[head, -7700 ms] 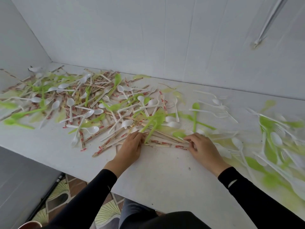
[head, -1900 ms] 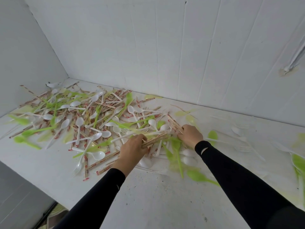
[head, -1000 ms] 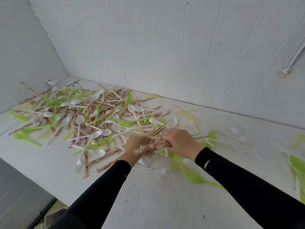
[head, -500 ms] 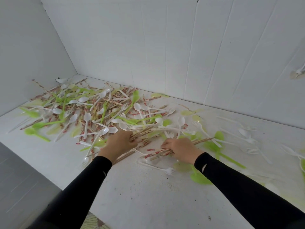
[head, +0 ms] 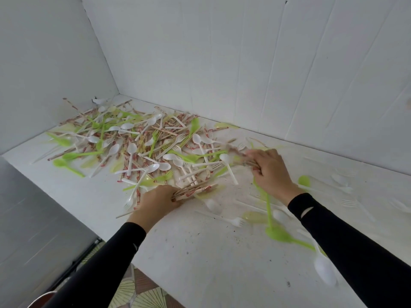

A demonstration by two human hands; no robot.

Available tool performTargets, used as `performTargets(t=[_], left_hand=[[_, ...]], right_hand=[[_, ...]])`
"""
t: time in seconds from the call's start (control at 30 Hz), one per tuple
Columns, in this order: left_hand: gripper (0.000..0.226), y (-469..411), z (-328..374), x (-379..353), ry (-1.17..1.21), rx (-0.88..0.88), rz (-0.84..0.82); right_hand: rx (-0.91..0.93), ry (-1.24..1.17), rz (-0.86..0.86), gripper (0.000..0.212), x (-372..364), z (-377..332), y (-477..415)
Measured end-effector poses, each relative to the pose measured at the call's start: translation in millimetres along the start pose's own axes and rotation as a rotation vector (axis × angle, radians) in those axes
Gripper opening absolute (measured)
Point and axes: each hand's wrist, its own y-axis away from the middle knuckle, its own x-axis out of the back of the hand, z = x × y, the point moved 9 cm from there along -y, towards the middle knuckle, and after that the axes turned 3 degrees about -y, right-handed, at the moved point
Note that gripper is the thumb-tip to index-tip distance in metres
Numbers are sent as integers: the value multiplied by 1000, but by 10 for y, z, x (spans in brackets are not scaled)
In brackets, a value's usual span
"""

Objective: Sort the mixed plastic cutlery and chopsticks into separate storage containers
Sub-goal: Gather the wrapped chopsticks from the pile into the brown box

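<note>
View from the head camera, looking down on a white table [head: 200, 263] set in a corner between white panelled walls [head: 222, 63]. A mixed pile [head: 144, 147] of white spoons and forks, green spoons and forks, and paper-wrapped chopsticks covers the far left part of the table and reaches into the corner. The left hand [head: 158, 201] lies at the near edge of the pile, its fingers curled round a chopstick bundle [head: 195, 190]. The bundle lies low over the table and points to the right, with its far ends just past the fingers. The right hand [head: 271, 172] is at the right edge of the pile, well apart from the left. Its fingers are curled over a few loose chopsticks [head: 242, 157] that stick out to the left; this part is blurred, so their number cannot be told. To the right of the pile, scattered pieces lie singly on the table: a white fork [head: 235, 221] between the two forearms, a green spoon [head: 278, 234] just beside the right sleeve [head: 355, 252], and a white spoon [head: 325, 268] touching that sleeve's near edge. More white forks and spoons lie blurred at the far right. Both forearms wear black sleeves; the left sleeve [head: 106, 263] crosses the table's near edge, below which a patterned floor [head: 133, 292] shows.
</note>
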Motion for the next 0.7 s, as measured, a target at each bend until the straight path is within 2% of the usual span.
performTargets(t=[0.03, 0.17, 0.3, 0.43, 0.5, 0.57, 0.7], left_hand=[[14, -2, 49, 37, 4, -18, 15], [15, -47, 193, 260, -24, -59, 43], [38, -106, 290, 565, -176, -113, 60], [40, -129, 409, 959, -416, -106, 101], [40, -150, 454, 1073, -493, -99, 117], [37, -150, 466, 1103, -482, -93, 97], [18, -108, 502, 996, -311, -144, -62]], right_hand=[[-45, -81, 50, 31, 80, 19, -12], [-281, -662, 149, 18, 325, -16, 19], [-342, -926, 331, 16, 550, -53, 113], [-346, -1011, 375, 17, 604, -162, 272], [-334, -1072, 360, 27, 540, -218, 373], [-346, -1073, 314, 39, 428, -260, 503], [-425, -1011, 217, 40, 149, -220, 827]])
